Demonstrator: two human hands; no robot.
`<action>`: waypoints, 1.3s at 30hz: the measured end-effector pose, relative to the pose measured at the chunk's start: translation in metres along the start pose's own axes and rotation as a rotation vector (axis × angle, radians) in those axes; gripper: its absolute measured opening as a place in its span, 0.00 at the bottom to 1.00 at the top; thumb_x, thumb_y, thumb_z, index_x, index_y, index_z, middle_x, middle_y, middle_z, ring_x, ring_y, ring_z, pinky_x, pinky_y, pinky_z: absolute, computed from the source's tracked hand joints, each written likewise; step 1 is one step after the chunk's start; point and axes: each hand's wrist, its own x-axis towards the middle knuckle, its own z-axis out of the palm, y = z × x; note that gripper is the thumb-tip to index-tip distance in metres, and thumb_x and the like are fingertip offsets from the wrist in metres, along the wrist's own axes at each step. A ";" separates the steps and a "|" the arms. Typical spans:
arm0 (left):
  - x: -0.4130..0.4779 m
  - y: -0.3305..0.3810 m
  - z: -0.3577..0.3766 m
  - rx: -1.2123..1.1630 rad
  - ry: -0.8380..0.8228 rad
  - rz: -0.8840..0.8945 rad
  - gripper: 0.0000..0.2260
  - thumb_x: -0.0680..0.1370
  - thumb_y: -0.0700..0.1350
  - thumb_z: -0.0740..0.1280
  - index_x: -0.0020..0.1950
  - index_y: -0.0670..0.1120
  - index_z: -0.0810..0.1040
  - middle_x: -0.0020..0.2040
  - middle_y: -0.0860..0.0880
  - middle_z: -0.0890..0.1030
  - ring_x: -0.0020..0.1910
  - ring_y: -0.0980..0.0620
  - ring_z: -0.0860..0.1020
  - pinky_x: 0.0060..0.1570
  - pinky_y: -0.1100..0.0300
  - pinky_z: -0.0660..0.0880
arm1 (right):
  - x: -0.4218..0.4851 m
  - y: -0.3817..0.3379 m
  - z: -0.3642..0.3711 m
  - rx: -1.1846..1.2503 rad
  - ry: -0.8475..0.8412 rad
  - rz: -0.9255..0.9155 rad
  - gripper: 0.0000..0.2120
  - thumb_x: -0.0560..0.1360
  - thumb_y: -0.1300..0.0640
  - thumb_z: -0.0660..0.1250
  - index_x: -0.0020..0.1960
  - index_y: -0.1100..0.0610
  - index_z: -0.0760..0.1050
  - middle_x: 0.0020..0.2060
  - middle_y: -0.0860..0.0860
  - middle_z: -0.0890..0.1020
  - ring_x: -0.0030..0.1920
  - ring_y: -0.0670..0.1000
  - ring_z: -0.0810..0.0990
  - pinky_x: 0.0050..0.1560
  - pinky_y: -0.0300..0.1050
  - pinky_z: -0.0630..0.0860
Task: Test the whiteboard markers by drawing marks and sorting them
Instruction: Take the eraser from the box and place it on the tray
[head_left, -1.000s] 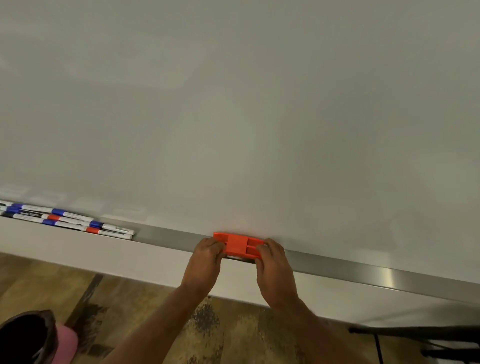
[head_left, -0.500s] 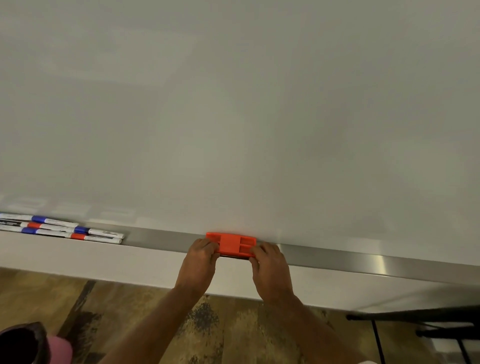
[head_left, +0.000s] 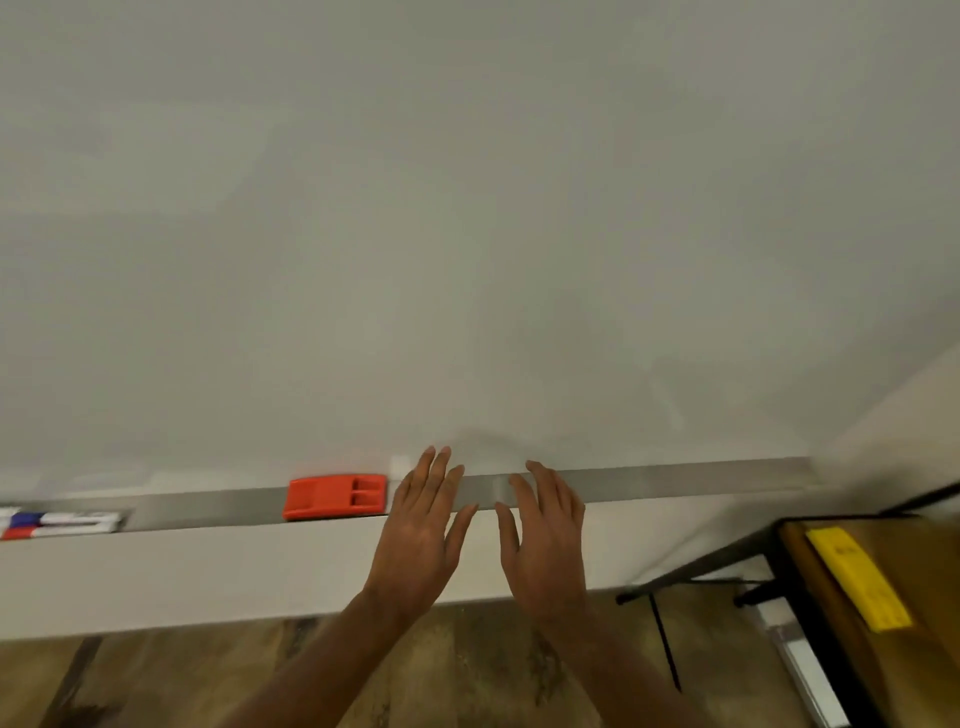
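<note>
markers (head_left: 57, 522) cut off at left edge — print on yellow label (head_left: 857, 577) blurred

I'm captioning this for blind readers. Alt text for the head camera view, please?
Two open hands, left hand and right hand, reach with fingers spread toward the metal tray under a blank whiteboard. An orange eraser lies in the tray just left of the left hand, and markers lie at the tray's far left.

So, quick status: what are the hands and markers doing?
Left hand, right hand open, empty. Markers on tray, far left. Orange eraser between.
</note>
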 end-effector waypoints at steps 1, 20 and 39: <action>0.004 0.019 0.008 -0.008 -0.025 0.010 0.26 0.84 0.59 0.53 0.78 0.47 0.66 0.80 0.48 0.61 0.81 0.49 0.55 0.76 0.48 0.57 | 0.000 0.014 -0.014 -0.011 0.013 0.017 0.21 0.80 0.44 0.58 0.64 0.55 0.77 0.66 0.55 0.79 0.67 0.58 0.77 0.66 0.59 0.74; 0.048 0.338 0.219 -0.127 -0.462 0.325 0.28 0.84 0.60 0.45 0.81 0.49 0.54 0.82 0.50 0.47 0.81 0.53 0.43 0.79 0.52 0.50 | -0.077 0.358 -0.204 -0.250 0.001 0.549 0.20 0.77 0.54 0.70 0.67 0.57 0.73 0.68 0.59 0.75 0.68 0.62 0.73 0.66 0.61 0.72; 0.042 0.367 0.309 -0.136 -0.548 0.297 0.25 0.86 0.58 0.49 0.82 0.54 0.48 0.80 0.59 0.39 0.78 0.62 0.34 0.75 0.64 0.36 | -0.089 0.477 -0.146 -0.205 -0.229 0.688 0.28 0.78 0.52 0.69 0.75 0.56 0.67 0.72 0.60 0.72 0.71 0.65 0.72 0.65 0.62 0.73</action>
